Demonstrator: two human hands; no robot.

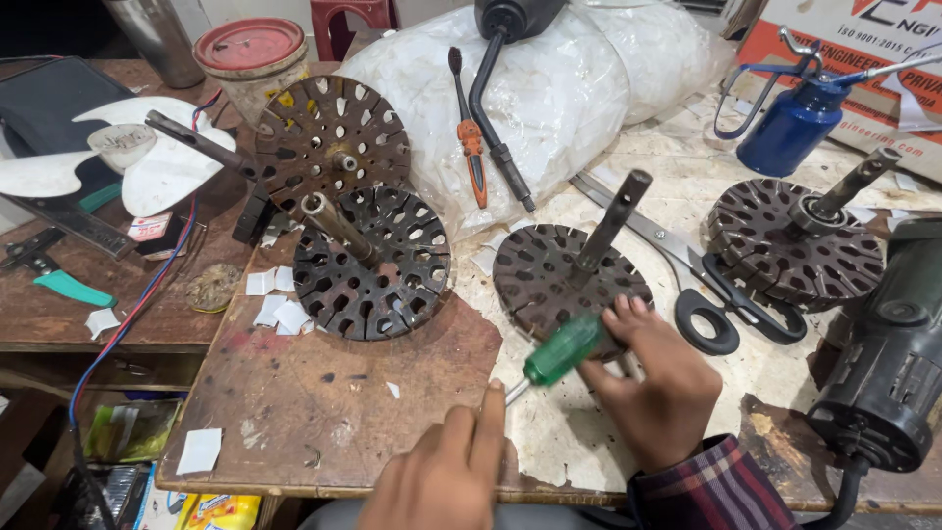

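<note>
The right hand (pixel 653 378) grips a green-handled screwdriver (pixel 561 350) beside a slotted rotor disc (pixel 559 280). The left hand (pixel 446 471) rests fingers together on the workbench (pixel 324 412), touching the screwdriver's shaft

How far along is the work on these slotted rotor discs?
Done: nothing clearly finished. In hand: the right hand grips a green-handled screwdriver against the nearest rotor disc, and the left hand touches its shaft. Left: three more rotors sit untouched on the workbench.

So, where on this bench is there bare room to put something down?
The brown board is mostly bare between the black slotted disc and the left hand, apart from paper scraps. Around the right hand, the scissors and the grinder it is crowded.
</note>
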